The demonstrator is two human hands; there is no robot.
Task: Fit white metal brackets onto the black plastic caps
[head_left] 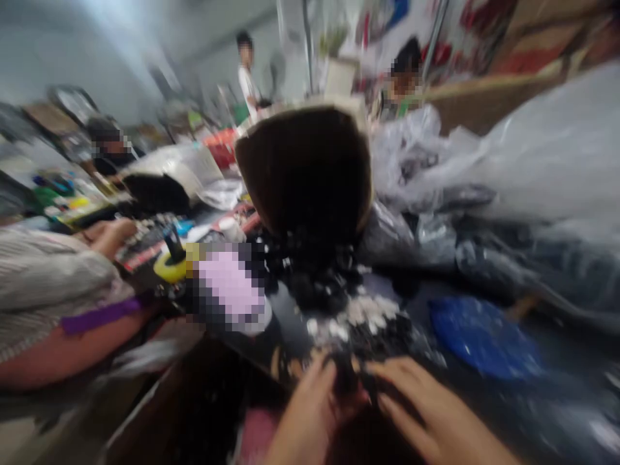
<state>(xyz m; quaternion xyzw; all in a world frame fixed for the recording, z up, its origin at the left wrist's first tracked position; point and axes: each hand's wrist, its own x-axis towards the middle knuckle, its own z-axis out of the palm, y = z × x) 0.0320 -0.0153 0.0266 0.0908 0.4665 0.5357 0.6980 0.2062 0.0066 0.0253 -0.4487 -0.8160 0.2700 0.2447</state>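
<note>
Both hands, left hand (310,413) and right hand (426,413), touch small black parts (349,381).

Black small parts (320,271) flecked with white bits (361,313) spill from a brown cardboard box (305,171) with a dark interior. A blue round lid (484,336) lies on the dark table (290,316), beside clear grey plastic bags (533,161). A yellow tape roll (172,266) sits near a grey-striped sleeve (43,284) with a purple band (99,316).
</note>
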